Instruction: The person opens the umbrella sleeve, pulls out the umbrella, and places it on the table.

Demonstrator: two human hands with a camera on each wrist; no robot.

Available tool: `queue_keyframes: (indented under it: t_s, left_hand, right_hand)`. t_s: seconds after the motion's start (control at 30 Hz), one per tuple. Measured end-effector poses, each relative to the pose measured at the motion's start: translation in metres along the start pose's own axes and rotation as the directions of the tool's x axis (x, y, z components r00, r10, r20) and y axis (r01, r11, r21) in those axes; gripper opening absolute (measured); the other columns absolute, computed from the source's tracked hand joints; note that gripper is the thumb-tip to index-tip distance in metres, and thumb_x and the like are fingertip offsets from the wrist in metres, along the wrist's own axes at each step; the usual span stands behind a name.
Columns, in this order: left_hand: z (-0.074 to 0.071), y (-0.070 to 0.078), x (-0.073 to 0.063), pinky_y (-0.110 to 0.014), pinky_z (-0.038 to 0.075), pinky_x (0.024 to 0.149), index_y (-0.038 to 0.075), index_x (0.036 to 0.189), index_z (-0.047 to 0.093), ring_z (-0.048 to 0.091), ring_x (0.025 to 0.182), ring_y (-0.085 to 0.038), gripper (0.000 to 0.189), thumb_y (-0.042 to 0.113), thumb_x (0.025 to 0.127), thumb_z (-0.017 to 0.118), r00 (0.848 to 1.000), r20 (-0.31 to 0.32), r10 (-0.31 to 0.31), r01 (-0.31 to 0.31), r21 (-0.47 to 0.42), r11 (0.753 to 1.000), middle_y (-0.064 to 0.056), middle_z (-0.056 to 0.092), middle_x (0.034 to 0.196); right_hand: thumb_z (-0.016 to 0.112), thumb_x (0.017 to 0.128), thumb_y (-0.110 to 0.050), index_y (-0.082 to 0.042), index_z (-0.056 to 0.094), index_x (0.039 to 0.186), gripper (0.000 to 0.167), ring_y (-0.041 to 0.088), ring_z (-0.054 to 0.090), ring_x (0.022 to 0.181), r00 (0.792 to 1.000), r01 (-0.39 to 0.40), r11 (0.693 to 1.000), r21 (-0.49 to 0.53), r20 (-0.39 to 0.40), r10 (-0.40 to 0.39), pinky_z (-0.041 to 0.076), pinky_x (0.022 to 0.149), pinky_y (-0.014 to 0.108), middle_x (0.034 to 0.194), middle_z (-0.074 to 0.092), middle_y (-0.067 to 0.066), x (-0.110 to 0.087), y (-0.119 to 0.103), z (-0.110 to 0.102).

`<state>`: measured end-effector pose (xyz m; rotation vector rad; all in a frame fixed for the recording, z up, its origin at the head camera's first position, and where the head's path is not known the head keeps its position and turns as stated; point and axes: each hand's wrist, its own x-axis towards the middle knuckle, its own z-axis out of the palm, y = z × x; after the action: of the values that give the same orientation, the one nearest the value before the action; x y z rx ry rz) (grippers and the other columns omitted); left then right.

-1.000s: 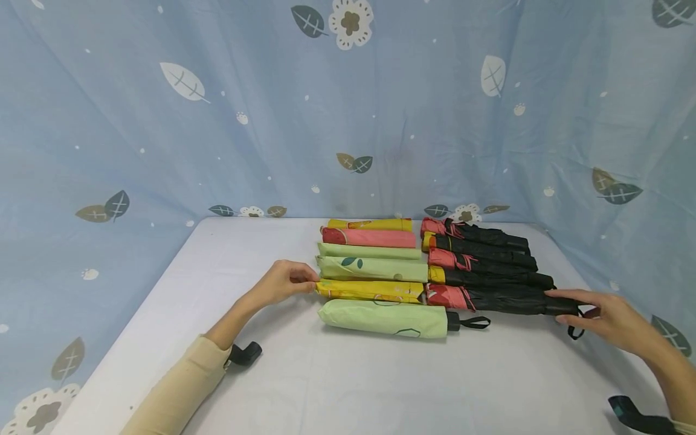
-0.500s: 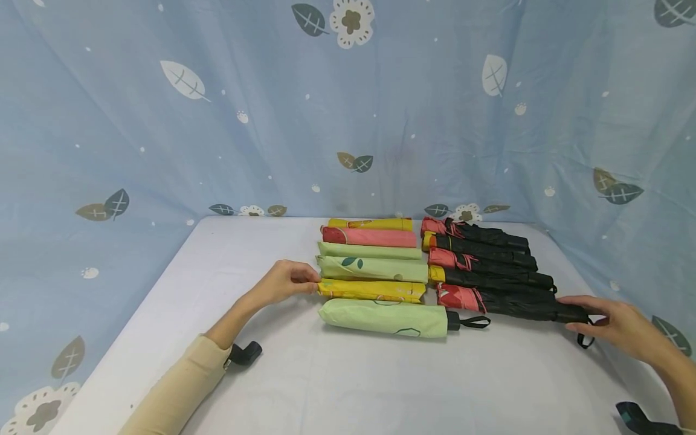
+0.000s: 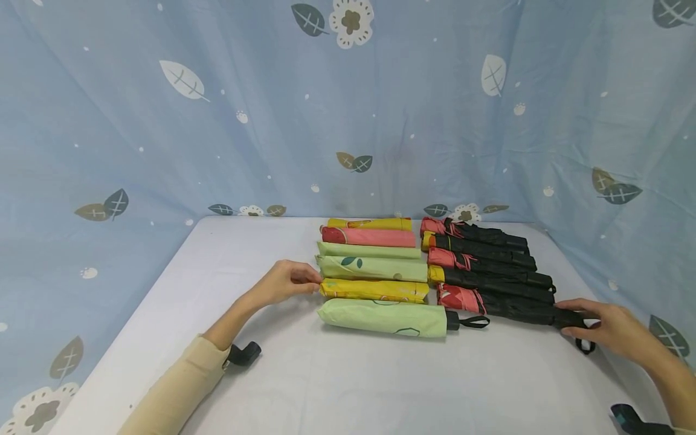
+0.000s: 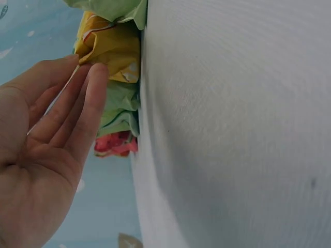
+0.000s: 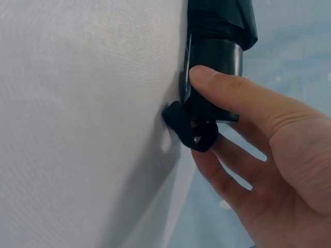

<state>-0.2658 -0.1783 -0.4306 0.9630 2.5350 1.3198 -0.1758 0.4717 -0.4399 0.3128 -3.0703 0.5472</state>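
Observation:
The left hand (image 3: pixel 281 283) pinches the left end of a flat yellow umbrella sleeve (image 3: pixel 375 290) lying on the table. In the left wrist view, fingertips meet the bunched yellow cloth (image 4: pixel 111 49). On the other side, the right hand (image 3: pixel 614 327) grips the handle end of a folded umbrella (image 3: pixel 519 306), black with a red patterned tip. Its thumb lies along the black handle (image 5: pixel 214 59) in the right wrist view, beside a looped wrist strap (image 5: pixel 181 124). A small gap separates the umbrella's red tip from the sleeve. Just in front lies a green folded umbrella (image 3: pixel 383 318) with a black handle.
Behind the yellow sleeve, green sleeves (image 3: pixel 372 269), a pink sleeve (image 3: pixel 375 237) and another yellow sleeve (image 3: pixel 375 223) form a column. Several black folded umbrellas (image 3: pixel 489 278) with red or yellow tips lie right of them. A blue patterned curtain (image 3: pixel 261 121) hangs behind the white table (image 3: pixel 348 386).
The right hand has drawn the red-tipped umbrella a little to the right, opening a gap from the yellow sleeve. That sleeve and the left hand have shifted slightly right.

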Motion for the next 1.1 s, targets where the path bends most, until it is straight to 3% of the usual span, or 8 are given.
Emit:
queue_keyframes:
  t_s: [0.17, 0.3, 0.4, 0.53, 0.6, 0.77, 0.93, 1.1]
  left_hand:
    - [-0.005, 0.021, -0.006, -0.024, 0.059, 0.081, 0.004, 0.103, 0.074, 0.073, 0.093, -0.023, 0.014, 0.009, 0.09, 0.072, 0.999, -0.024, -0.026, 0.026, 0.003, 1.0, -0.01, 0.076, 0.097]
    - [-0.009, 0.036, -0.011, -0.027, 0.059, 0.082, -0.003, 0.103, 0.073, 0.073, 0.093, -0.029, 0.016, 0.004, 0.089, 0.07, 0.999, -0.019, -0.04, 0.04, -0.003, 0.999, -0.014, 0.076, 0.097]
    - [-0.009, 0.036, -0.014, -0.028, 0.059, 0.082, -0.003, 0.103, 0.073, 0.073, 0.092, -0.028, 0.016, 0.004, 0.089, 0.07, 0.999, -0.011, -0.05, 0.05, -0.003, 0.999, -0.013, 0.076, 0.097]
    - [-0.008, 0.037, -0.016, -0.026, 0.059, 0.081, -0.002, 0.103, 0.073, 0.073, 0.089, -0.025, 0.015, 0.005, 0.09, 0.07, 0.999, 0.0, -0.052, 0.052, 0.009, 0.999, -0.012, 0.076, 0.096]
    - [-0.007, 0.038, -0.017, -0.025, 0.059, 0.08, -0.003, 0.102, 0.073, 0.072, 0.086, -0.024, 0.015, 0.005, 0.09, 0.07, 0.999, 0.008, -0.048, 0.047, 0.01, 0.999, -0.013, 0.076, 0.096]
    - [-0.004, 0.043, -0.019, -0.024, 0.059, 0.076, -0.004, 0.102, 0.072, 0.071, 0.082, -0.028, 0.015, 0.006, 0.092, 0.068, 0.999, 0.031, -0.034, 0.034, -0.001, 0.999, -0.015, 0.075, 0.095]
    - [-0.001, 0.049, -0.022, -0.028, 0.06, 0.076, -0.003, 0.101, 0.073, 0.071, 0.081, -0.032, 0.014, 0.005, 0.091, 0.068, 0.999, 0.041, 0.005, -0.005, -0.017, 1.0, -0.015, 0.075, 0.094]
    - [0.002, 0.049, -0.023, -0.034, 0.061, 0.078, -0.002, 0.101, 0.073, 0.071, 0.084, -0.022, 0.016, 0.005, 0.088, 0.072, 0.998, 0.06, 0.032, -0.031, -0.014, 0.999, -0.014, 0.075, 0.097]
  right_hand:
    - [0.086, 0.072, -0.028, -0.003, 0.065, 0.121, 0.059, 0.05, 0.064, 0.098, 1.0, -0.023, 1.0, 0.012, 0.02, 0.023, 0.059, 0.064, 0.042, 0.123, 0.061, 0.032, -0.001, -0.001, 0.0]
    - [0.086, 0.072, -0.032, -0.004, 0.066, 0.12, 0.059, 0.04, 0.067, 0.093, 1.0, -0.025, 1.0, -0.008, 0.011, 0.026, 0.057, 0.06, 0.03, 0.121, 0.064, 0.029, -0.002, -0.001, -0.003]
    - [0.087, 0.072, -0.033, -0.007, 0.068, 0.116, 0.055, 0.007, 0.066, 0.085, 0.998, -0.01, 1.0, -0.028, -0.055, 0.008, 0.052, 0.056, 0.02, 0.113, 0.07, 0.014, -0.004, -0.005, -0.007]
    - [0.088, 0.071, -0.026, -0.01, 0.071, 0.111, 0.047, -0.027, 0.043, 0.083, 0.981, 0.047, 0.998, -0.049, -0.184, -0.055, 0.051, 0.053, 0.018, 0.102, 0.064, -0.021, -0.006, -0.015, -0.014]
    - [0.089, 0.069, -0.022, -0.01, 0.071, 0.11, 0.046, -0.028, 0.042, 0.084, 0.971, 0.087, 0.994, -0.064, -0.219, -0.099, 0.051, 0.054, 0.017, 0.101, 0.064, -0.022, -0.005, -0.023, -0.017]
    - [0.09, 0.066, -0.019, -0.013, 0.072, 0.109, 0.047, -0.016, 0.057, 0.081, 0.942, 0.195, 0.971, -0.138, -0.249, -0.225, 0.049, 0.056, 0.011, 0.101, 0.074, 0.007, 0.002, -0.052, -0.021]
    - [0.089, 0.068, -0.016, -0.016, 0.071, 0.111, 0.046, -0.001, 0.065, 0.084, 0.922, 0.299, 0.949, -0.104, -0.224, -0.315, 0.052, 0.06, 0.016, 0.101, 0.075, 0.001, 0.01, -0.086, -0.019]
    - [0.086, 0.074, -0.017, -0.016, 0.071, 0.114, 0.043, 0.004, 0.066, 0.085, 0.91, 0.381, 0.925, 0.004, -0.178, -0.374, 0.055, 0.061, 0.021, 0.102, 0.074, -0.001, 0.02, -0.116, -0.011]
